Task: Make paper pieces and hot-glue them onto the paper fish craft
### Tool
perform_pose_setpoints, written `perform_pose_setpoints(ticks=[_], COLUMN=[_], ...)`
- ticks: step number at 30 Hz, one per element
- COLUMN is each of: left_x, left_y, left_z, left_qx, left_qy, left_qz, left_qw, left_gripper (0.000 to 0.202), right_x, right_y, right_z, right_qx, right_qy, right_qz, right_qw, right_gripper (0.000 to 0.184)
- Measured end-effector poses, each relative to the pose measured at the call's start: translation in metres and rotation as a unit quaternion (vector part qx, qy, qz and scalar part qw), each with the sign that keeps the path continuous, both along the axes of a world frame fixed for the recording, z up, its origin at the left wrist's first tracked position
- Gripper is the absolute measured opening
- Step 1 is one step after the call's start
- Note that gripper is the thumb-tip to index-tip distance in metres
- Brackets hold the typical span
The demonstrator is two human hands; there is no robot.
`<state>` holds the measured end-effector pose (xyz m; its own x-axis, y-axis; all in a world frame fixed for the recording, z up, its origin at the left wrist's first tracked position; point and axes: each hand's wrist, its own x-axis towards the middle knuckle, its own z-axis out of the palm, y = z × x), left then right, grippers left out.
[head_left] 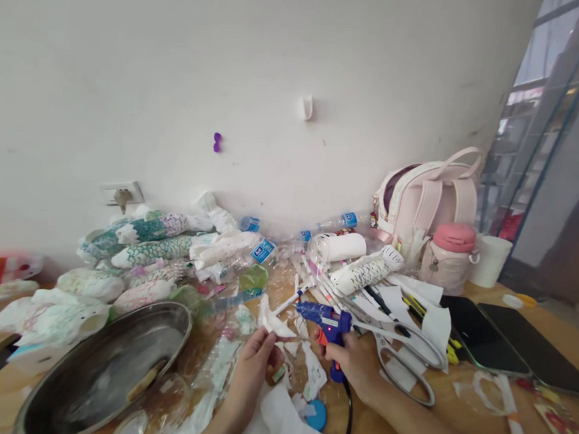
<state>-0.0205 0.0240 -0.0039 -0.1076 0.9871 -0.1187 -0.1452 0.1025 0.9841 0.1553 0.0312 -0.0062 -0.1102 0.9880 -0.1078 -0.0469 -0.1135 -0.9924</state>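
Note:
My right hand (355,362) is closed round the grip of a blue hot glue gun (325,321), its nozzle pointing left and a red light glowing on its side. My left hand (252,364) pinches a small piece of white paper (272,319) just left of the nozzle. The gun's black cord (348,422) runs down toward the table's near edge. Scraps of white tissue paper (287,427) and a blue bottle cap (317,415) lie under my hands.
A large metal pan (102,369) sits at the lower left. Paper-covered bottle fish (146,249) pile up by the wall. Big scissors (404,350), markers, two dark phones (505,344), a pink backpack (429,194), a pink-lidded bottle (449,256) and a white cup (491,260) lie to the right.

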Motion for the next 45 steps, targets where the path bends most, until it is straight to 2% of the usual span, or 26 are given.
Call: perform_pose_setpoints(ticks=[4,12,20,31,45], left_x=[0.000,0.000,-0.002,0.000,0.000], left_y=[-0.003,-0.005,-0.004,-0.009,-0.009], left_z=[0.004,0.002,-0.005,0.000,0.000], left_qx=[-0.005,-0.010,-0.008,-0.011,-0.024], left_qy=[-0.003,-0.031,-0.034,-0.030,-0.028], left_qz=[0.011,0.025,0.019,0.002,0.022], left_qw=[1.000,0.999,0.999,0.999,0.999], left_gripper=[0.038,0.032,0.029,0.025,0.022], right_x=[0.002,0.007,0.005,0.006,0.003], right_y=[-0.002,0.002,-0.008,-0.008,-0.009], right_z=[0.008,0.009,0.024,0.017,0.029], right_qx=[0.032,0.060,0.043,0.040,0.010], right_qy=[-0.005,-0.023,-0.085,-0.100,-0.079], right_qz=[0.023,0.044,0.051,0.064,0.031], right_qw=[0.999,0.997,0.994,0.992,0.996], right_gripper=[0.023,0.024,0.023,0.021,0.014])
